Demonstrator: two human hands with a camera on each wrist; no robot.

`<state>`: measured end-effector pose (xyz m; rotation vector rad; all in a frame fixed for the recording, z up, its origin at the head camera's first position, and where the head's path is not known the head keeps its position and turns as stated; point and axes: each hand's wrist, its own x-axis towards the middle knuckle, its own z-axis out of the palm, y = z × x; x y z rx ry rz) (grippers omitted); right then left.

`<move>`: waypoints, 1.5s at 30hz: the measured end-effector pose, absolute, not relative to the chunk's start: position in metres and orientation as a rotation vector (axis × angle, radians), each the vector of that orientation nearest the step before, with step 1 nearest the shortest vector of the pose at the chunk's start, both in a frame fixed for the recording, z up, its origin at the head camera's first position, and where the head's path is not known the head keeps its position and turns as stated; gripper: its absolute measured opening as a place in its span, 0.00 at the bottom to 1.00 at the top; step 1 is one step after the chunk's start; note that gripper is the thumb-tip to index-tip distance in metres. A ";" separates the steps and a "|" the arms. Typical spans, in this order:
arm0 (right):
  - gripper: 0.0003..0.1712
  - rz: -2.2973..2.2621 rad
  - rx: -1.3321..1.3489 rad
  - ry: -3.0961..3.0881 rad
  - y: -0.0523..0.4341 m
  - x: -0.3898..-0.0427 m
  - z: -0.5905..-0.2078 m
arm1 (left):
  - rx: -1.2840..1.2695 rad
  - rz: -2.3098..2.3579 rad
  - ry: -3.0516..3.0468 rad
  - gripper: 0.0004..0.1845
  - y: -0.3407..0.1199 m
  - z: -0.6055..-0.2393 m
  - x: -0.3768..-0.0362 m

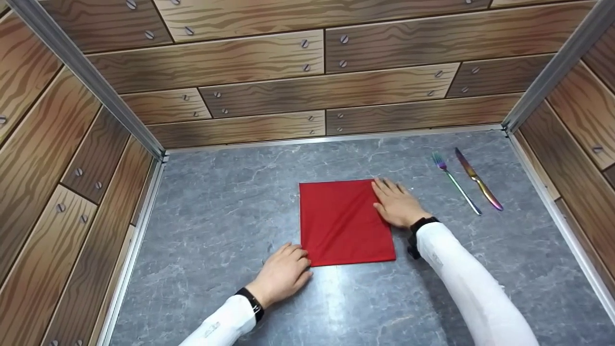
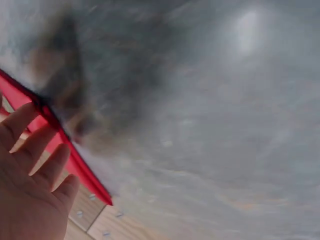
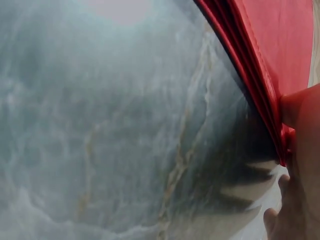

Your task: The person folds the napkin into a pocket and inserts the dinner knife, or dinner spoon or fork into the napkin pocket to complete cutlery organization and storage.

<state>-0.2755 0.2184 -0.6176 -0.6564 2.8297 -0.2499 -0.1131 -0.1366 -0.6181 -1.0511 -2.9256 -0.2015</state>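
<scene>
A red cloth napkin (image 1: 343, 226), folded into a square, lies flat on the grey tabletop, with a faint diagonal crease across it. At its near left corner, the fingertips of my left hand (image 1: 283, 273) touch the edge; in the left wrist view that hand (image 2: 35, 175) has its fingers spread along the red border. My right hand (image 1: 398, 204) rests on the far right corner, fingers extended and thumb on the fabric. Several stacked layers show along the napkin's edge (image 3: 250, 65) in the right wrist view, under the right hand (image 3: 302, 150).
To the right of the napkin lie a rainbow-coloured fork (image 1: 456, 185) and a matching table knife (image 1: 477, 179), side by side at a slant. Wood-patterned panels (image 1: 269, 96) wall in the grey marbled table (image 1: 216, 202) at the back and both sides.
</scene>
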 end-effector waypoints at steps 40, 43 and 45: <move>0.25 -0.528 -0.556 2.972 0.265 -0.133 -0.607 | -1.035 -0.227 -2.784 0.14 0.018 -0.621 -0.139; 0.25 -0.535 -0.569 2.968 0.265 -0.128 -0.610 | -1.004 -0.235 -2.826 0.15 0.025 -0.623 -0.141; 0.25 -0.543 -0.575 2.970 0.264 -0.124 -0.612 | -0.993 -0.239 -2.836 0.16 0.028 -0.625 -0.142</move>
